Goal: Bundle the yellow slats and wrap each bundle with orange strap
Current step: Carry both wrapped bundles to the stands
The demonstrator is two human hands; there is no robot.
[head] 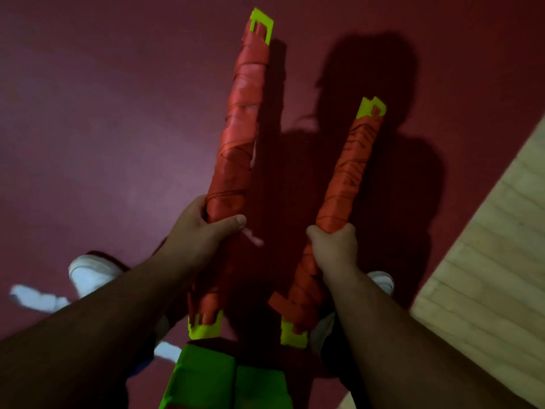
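The left bundle [239, 137] and right bundle [351, 172] are showing notched yellow slat ends only; orange strap [246, 84] is covering the rest in overlapping turns. The left hand [203, 228] is gripping its bundle with the thumb lying across and the fingers curling behind. The right hand [333, 246] is clasping its bundle mid-length. The bundles are pointing forward, apart, above the dark red floor [103, 113], with a pale wooden surface [486, 261] edging in at right.

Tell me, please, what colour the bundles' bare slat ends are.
The slat ends are bright yellow-green, seen in the head view.
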